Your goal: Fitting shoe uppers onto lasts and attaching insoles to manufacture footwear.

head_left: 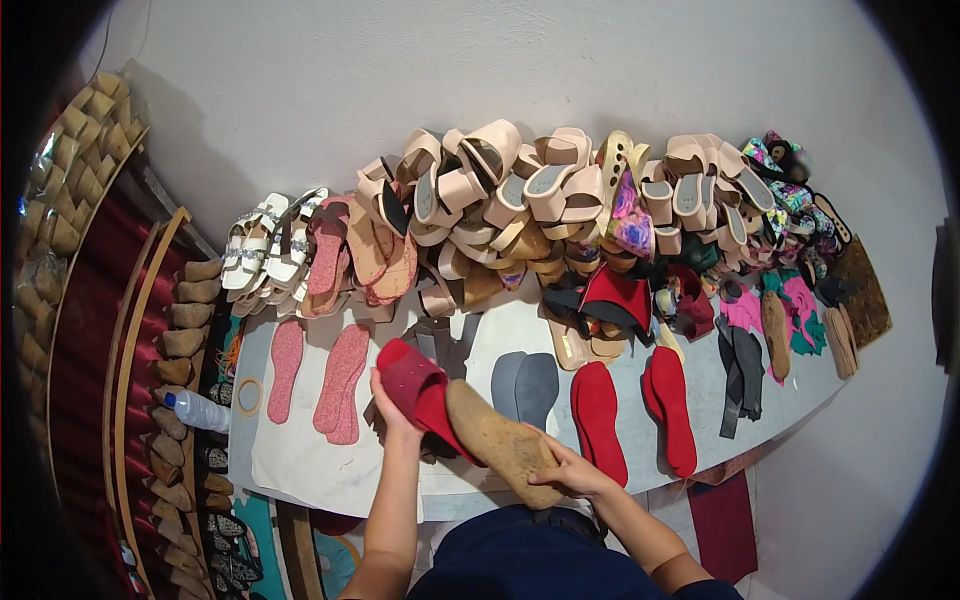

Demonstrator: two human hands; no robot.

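Observation:
My left hand (392, 408) is closed around the side of a red slide sandal (412, 382) with a broad dark-red strap. In my right hand (572, 468) is a worn wooden shoe last (495, 432), gripped at its narrower end. The last's broad end lies against the sandal, overlapping part of its sole. Both are held above the near edge of the table. Just beyond the last is a pair of grey soles (527, 385). To its right are red soles (598, 420) and another red pair (670, 410).
A long heap of beige heeled sandals (560, 185) lines the wall at the table's back. Pink glittery soles (342, 385) lie on the white table sheet (290, 465). Wooden lasts (183, 343) fill a rack at the left, near a plastic bottle (197, 411). Black strips (740, 375) lie right.

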